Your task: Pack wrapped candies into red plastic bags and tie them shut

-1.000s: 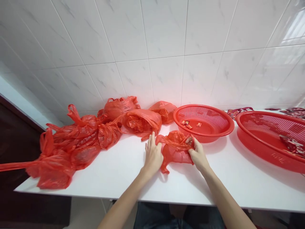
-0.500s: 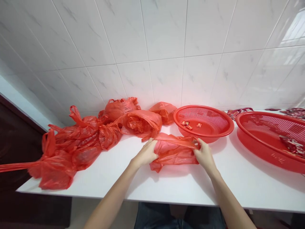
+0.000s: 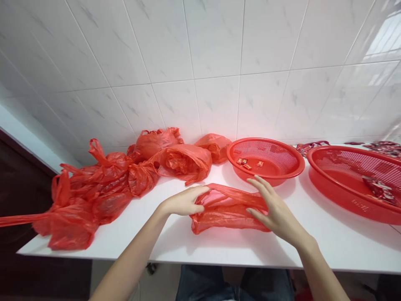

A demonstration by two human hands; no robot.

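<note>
Just in front of the smaller basket, the thin red bag (presumably light, limp, slippery; best held by its rim) is gripped by the left hand, with the right hand open and spread.

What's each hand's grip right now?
Left hand: holding the red bag by its left side.
Right hand: open, at the bag's right side.

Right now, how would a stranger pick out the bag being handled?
Start at the white table. Toward its near edge, between the left hand and right hand, is a red plastic bag. Unlike the heaped bags, it alone has a hand at each side.
</note>
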